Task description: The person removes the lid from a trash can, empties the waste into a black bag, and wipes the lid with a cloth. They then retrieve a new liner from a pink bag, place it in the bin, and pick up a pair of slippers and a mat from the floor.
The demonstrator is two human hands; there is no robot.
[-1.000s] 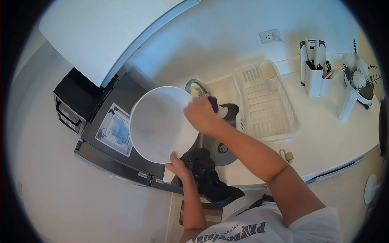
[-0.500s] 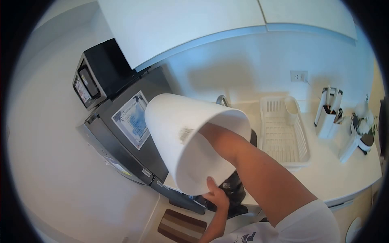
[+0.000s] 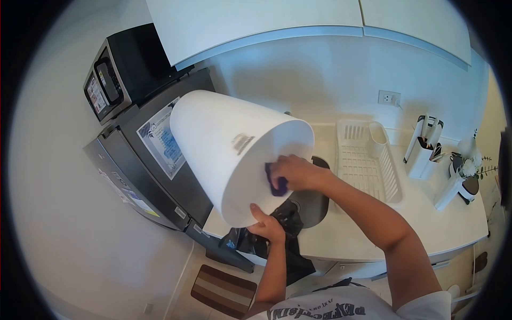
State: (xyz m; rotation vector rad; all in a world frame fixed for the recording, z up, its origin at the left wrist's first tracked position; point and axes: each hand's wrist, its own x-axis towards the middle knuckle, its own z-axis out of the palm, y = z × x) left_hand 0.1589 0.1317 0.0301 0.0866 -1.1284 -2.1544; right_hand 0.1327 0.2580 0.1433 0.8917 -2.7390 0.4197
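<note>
A large white trash bin (image 3: 218, 144) is tilted on its side over the counter, its open mouth facing me, with a dark smudge near the rim. My left hand (image 3: 268, 228) grips the lower rim, thumb inside and fingers underneath. At the mouth, my right hand (image 3: 298, 172) is closed on a dark purple cloth (image 3: 278, 189), close to the inner wall. Beneath the bin lies a crumpled black plastic bag (image 3: 293, 260), hanging over the counter's front edge beside the dark sink (image 3: 314, 205).
A white dish rack (image 3: 368, 160) stands right of the sink, with a knife block (image 3: 421, 160) and white flowers (image 3: 472, 167) farther right. The grey refrigerator (image 3: 154, 186), topped by a microwave (image 3: 133, 69), is on the left. White cabinets (image 3: 266, 21) hang above; a striped mat (image 3: 224, 290) covers some floor.
My right arm has drawn back from deep inside the bin, bringing the hand and purple cloth into view at the mouth. The bin sits slightly higher and farther left in view.
</note>
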